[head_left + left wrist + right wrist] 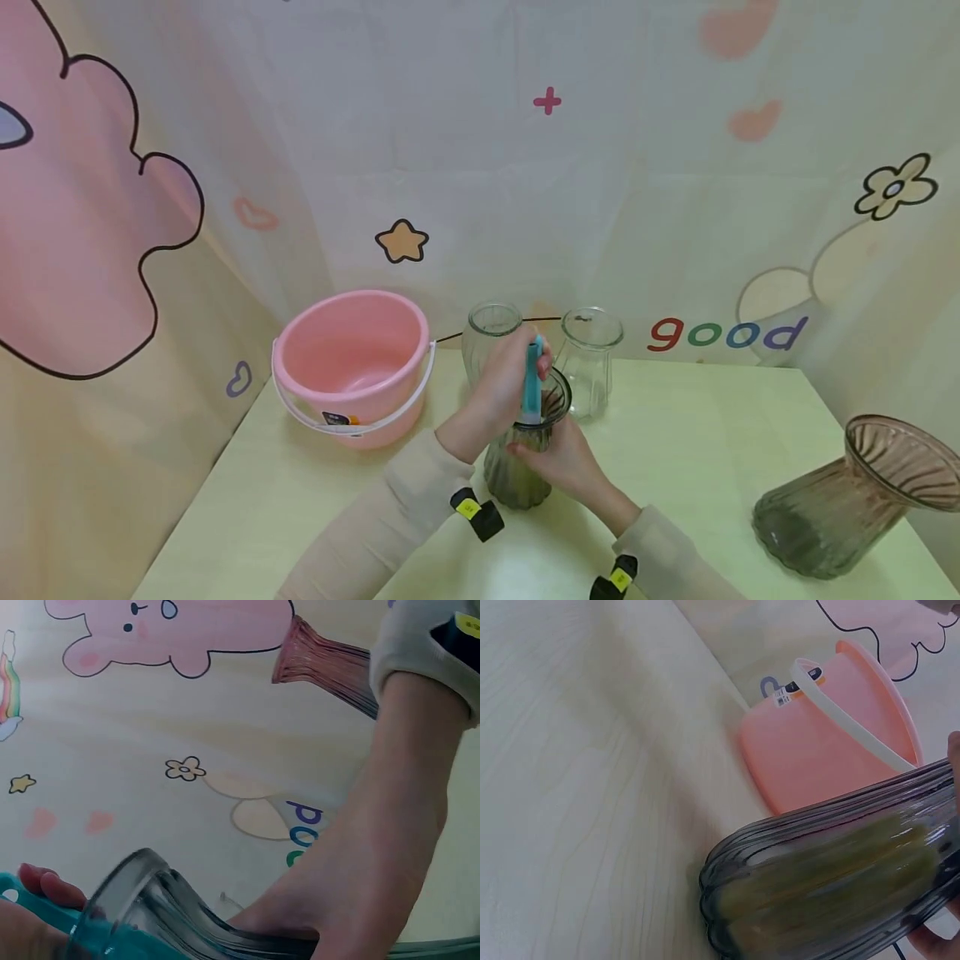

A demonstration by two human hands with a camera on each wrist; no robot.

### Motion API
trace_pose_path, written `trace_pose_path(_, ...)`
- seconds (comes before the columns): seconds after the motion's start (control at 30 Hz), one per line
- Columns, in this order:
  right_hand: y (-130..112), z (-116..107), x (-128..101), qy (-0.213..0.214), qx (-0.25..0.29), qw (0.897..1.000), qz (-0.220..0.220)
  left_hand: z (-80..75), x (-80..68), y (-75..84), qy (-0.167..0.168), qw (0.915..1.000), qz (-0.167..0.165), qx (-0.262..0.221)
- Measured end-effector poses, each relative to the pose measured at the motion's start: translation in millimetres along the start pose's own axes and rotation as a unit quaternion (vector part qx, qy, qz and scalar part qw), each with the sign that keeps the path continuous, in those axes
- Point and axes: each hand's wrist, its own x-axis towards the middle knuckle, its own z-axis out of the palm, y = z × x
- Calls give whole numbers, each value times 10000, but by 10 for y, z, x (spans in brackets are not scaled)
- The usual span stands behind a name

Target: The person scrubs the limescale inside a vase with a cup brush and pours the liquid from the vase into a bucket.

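Ribbed smoked-glass vase (520, 467) stands upright on the pale green table (697, 433), near centre, just in front of two clear glass jars (491, 333) (590, 354) at its 12 o'clock. Right hand (562, 458) is wrapped around the vase's neck and shoulder from the 3 o'clock side, fingers curled on the glass. Left hand (498, 392) is closed on the teal handle of a brush (532, 379) that goes straight down into the flared mouth; the brush head is hidden inside, can't see it. Left wrist view shows the thick flared rim (150, 900) with the teal handle against it and the right forearm (390, 825) crossing behind. Right wrist view shows the ribbed belly (832, 885) with a greenish tint inside; can't tell whether that is residue, liquid or just colour. Handling call: thick glass, so stiff, fairly heavy, brittle at the rim. Ribs give some purchase, but it is likely slick if wet. Best hold is the narrow waist below the flare, as now, keeping the base planted while the brush works; side load from the brush could tip it. Pink bucket (352, 367) sits at the vase's 10 o'clock, apart from it. A second, larger ribbed vase (847, 508) stands tilted at 3 o'clock, well apart.
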Motion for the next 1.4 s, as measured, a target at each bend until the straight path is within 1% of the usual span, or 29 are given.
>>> trace_pose_path(0.07, 3, 2, -8, -16, 31, 10000, -4, -4, 5, -58, -27, 9999, 25, 117)
trace_pose_path(0.13, 11, 4, -7, -33, 40, 10000, -21, -2, 8, -82, -71, 9997, 72, 201)
trace_pose_path(0.27, 15, 8, 10, -46, 82, 9999, -111, 10, -7, -53, -97, 9996, 58, 253)
trace_pose_path(0.4, -193, -53, -19, -14, 73, 9997, -229, 34, -42, 28, -176, 9992, 55, 354)
trace_pose_path(0.5, -200, -43, -23, 69, -50, 9999, -148, 70, -75, 131, -190, 9989, 211, 367)
trace_pose_path(0.53, -161, -26, -17, 81, -38, 9999, -73, 80, -85, 174, -191, 9988, 265, 357)
trace_pose_path(0.63, -27, 35, 2, 107, 12, 9998, 185, 97, -113, 332, -160, 9984, 413, 364)
trace_pose_path(0.7, -33, 44, -7, 127, 76, 9995, 295, 94, -126, 449, -202, 9982, 470, 310)
trace_pose_path(0.83, -29, 63, -16, 168, 84, 9991, 377, 84, -130, 675, -175, 9973, 707, -99)
trace_pose_path(0.9, -30, 69, -21, 199, 51, 9989, 421, 85, -129, 750, -161, 9960, 826, -294)
trace_pose_path(0.97, -31, 74, -25, 213, -6, 9987, 459, 92, -132, 788, -174, 9954, 875, -336)
trace_pose_path(1.07, -35, 75, -33, 223, -23, 9984, 517, 107, -142, 779, -242, 9955, 900, -141)
trace_pose_path(1.17, -40, 72, -39, 200, -44, 9982, 572, 109, -146, 736, -263, 9948, 987, 48)
trace_pose_path(1.23, -43, 69, -40, 184, -23, 9981, 593, 108, -142, 689, -234, 9948, 982, 145)
trace_pose_path(1.3, -43, 67, -43, 185, -8, 9981, 580, 104, -133, 612, -210, 9957, 872, 240)
trace_pose_path(1.4, -29, 70, -45, 197, -64, 9986, 493, 94, -110, 441, -87, 9980, 542, 316)
